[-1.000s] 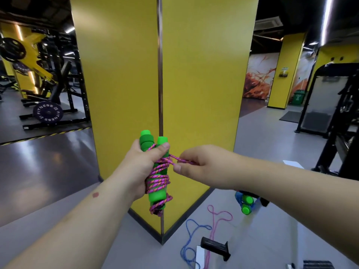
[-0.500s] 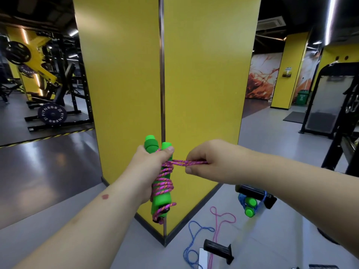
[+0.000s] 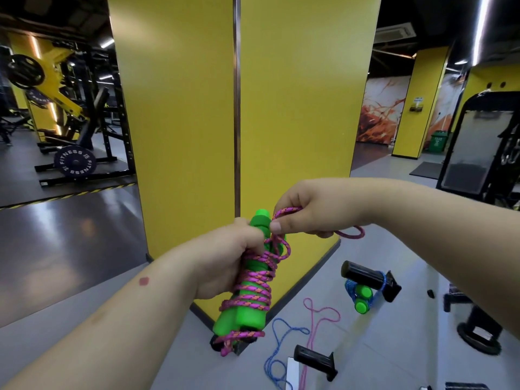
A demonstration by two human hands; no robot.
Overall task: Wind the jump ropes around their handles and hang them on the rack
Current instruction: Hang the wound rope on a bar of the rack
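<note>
Gripped in the person's left hand (image 3: 225, 260), a pair of green foam handles (image 3: 247, 299) stood tilted at chest height before a yellow pillar (image 3: 295, 108), bound together by coils of pink braided rope (image 3: 257, 280); the right hand (image 3: 306, 212) pinched a loop of that rope at the handles' top, its free end curling out past the wrist. Behind, at left, a black weight plate (image 3: 75, 164) lettered "FITNESS" leaned on a black squat rack (image 3: 112, 122), and yellow-and-black hazard tape (image 3: 70, 195) striped the dark floor. At far right a green bin (image 3: 439, 140) bearing white marks too small to read sat beside a second yellow column, near a black cable machine (image 3: 478, 142). On the grey floor (image 3: 394, 347) below the hands, another green-handled rope wound in blue cord (image 3: 363, 296) lay against a black bar (image 3: 368, 277). Nearer the camera, a loose blue rope (image 3: 277, 350) and a loose pink rope (image 3: 315, 327) trailed beside a black grip (image 3: 315, 361). Both forearms reached in from the lower corners, bare.
</note>
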